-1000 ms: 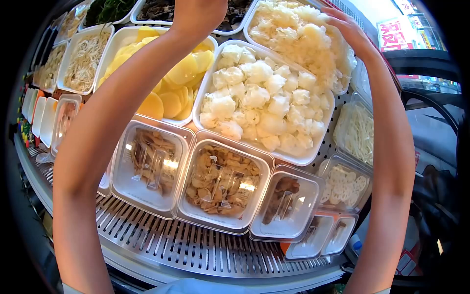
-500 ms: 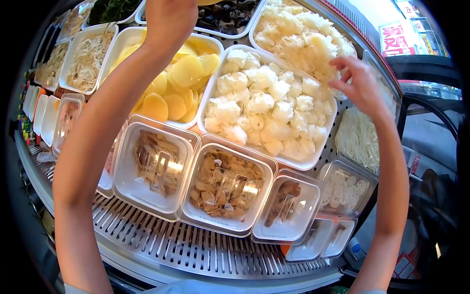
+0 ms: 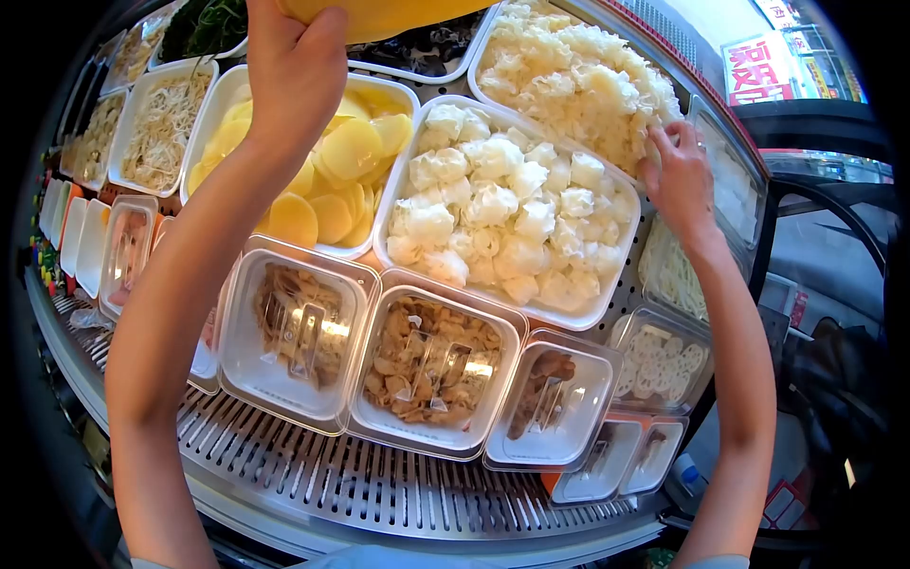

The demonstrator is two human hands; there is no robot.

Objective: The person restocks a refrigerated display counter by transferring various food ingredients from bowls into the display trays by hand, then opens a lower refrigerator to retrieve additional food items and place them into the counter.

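In the head view, the middle tray (image 3: 626, 228) holds white chunks (image 3: 502, 194), and everything else sits around it. Up and to its left, the left hand (image 3: 301, 81) grips a yellow thing (image 3: 403, 17), thumb over its near edge (the top of the picture cuts most of it off, so its full shape cannot be told). The right hand (image 3: 678, 175) is just past the tray's far right corner, fingers bent at the edge of a frilly pale heap (image 3: 578, 81); whether they pinch any of it cannot be told. That heap lies beyond the middle tray, filling a tray of its own.

Left of the middle tray are yellow slices (image 3: 355, 152), partly behind the left forearm, with pale strands (image 3: 166, 128) farther left. Beyond it, below the yellow thing, is some dark food (image 3: 431, 52). Right of it stand a tub of white strips (image 3: 673, 261) and, nearer the person, one of holed slices (image 3: 659, 365). On its near side three clear-lidded tubs (image 3: 431, 360) stand in a row, above a slotted grate (image 3: 351, 474).
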